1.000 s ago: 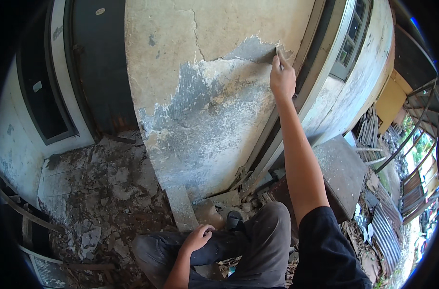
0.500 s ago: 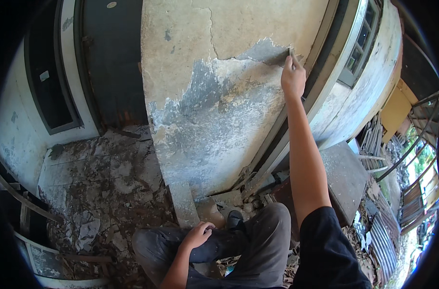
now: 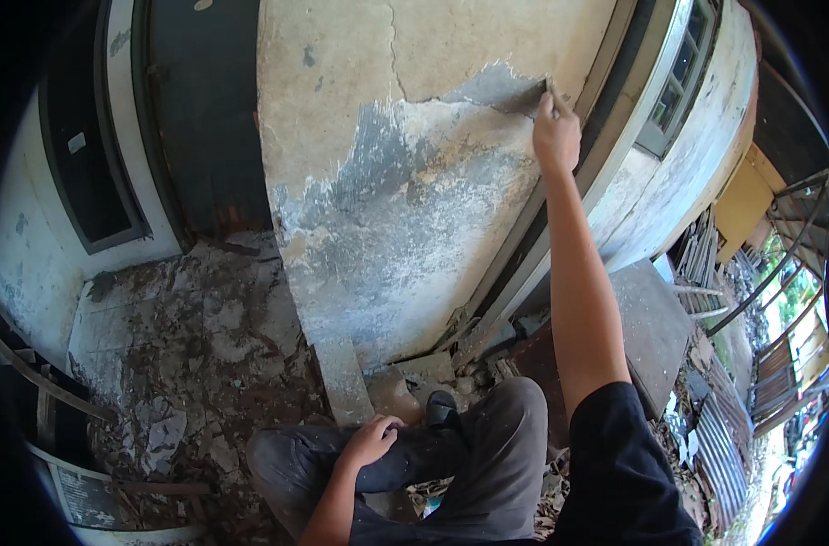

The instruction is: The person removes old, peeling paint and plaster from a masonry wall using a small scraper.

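High on the peeling wall (image 3: 405,264), my right hand (image 3: 557,136) is closed round a small scraper (image 3: 549,86). Its thin edge touches the wall at the right end of a bare grey patch (image 3: 501,88), just below the cream paint (image 3: 460,41). Most of the scraper is hidden in my fingers. My left hand (image 3: 371,441) rests on my bent leg (image 3: 287,464), loosely curled, thumb apart from the fingers, with nothing visible in it.
A crack (image 3: 395,55) runs down the cream paint. Right of the wall stands a window frame (image 3: 606,55). Rubble and flakes cover the floor (image 3: 205,355) at left. A flat grey board (image 3: 647,318) and corrugated sheet (image 3: 724,464) lie at right.
The view has shifted slightly, so the wall sits a little higher and further left. My right hand stays by the patch's right end with the scraper; my left hand stays on my leg.
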The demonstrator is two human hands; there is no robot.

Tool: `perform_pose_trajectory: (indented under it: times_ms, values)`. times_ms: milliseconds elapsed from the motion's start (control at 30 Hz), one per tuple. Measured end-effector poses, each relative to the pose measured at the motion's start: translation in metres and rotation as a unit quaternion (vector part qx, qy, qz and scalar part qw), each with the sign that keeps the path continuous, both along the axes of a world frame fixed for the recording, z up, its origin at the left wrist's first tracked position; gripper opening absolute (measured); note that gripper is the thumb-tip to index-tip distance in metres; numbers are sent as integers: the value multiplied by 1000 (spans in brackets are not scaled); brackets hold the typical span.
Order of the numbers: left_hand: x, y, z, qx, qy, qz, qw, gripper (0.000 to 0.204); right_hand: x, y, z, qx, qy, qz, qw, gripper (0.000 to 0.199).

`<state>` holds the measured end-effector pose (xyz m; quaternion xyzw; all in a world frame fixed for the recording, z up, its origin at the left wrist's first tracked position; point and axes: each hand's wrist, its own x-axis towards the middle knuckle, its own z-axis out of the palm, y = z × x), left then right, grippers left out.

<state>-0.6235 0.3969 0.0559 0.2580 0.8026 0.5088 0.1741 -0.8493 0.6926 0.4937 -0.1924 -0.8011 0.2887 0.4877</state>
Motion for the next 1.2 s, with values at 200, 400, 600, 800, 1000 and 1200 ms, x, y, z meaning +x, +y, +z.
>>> perform_pose_trajectory:
  times_ms: [200, 400, 600, 800, 1000, 1200]
  values:
    - [3, 0, 2, -2, -18, 6, 1000, 24, 10, 4, 23, 24, 17, -1, 1000, 43]
    - [-8, 8, 3, 1, -6, 26, 1000, 22, 14, 12, 27, -30, 13, 28, 999, 42]
    - [0, -4, -5, -2, -7, 39, 999, 21, 21, -25, -93, 50, 1, 168, 985, 48]
    - [1, 4, 12, 19, 7, 41, 999, 25, 106, -16, -306, 81, -338, 394, 850, 44]
    - [-3, 8, 18, -24, -59, 25, 998, 30, 106, -57, -326, 72, -533, 572, 619, 53]
    - [-2, 14, 31, 47, -95, 32, 994, 32, 102, -48, -332, 130, -558, 533, 623, 50]
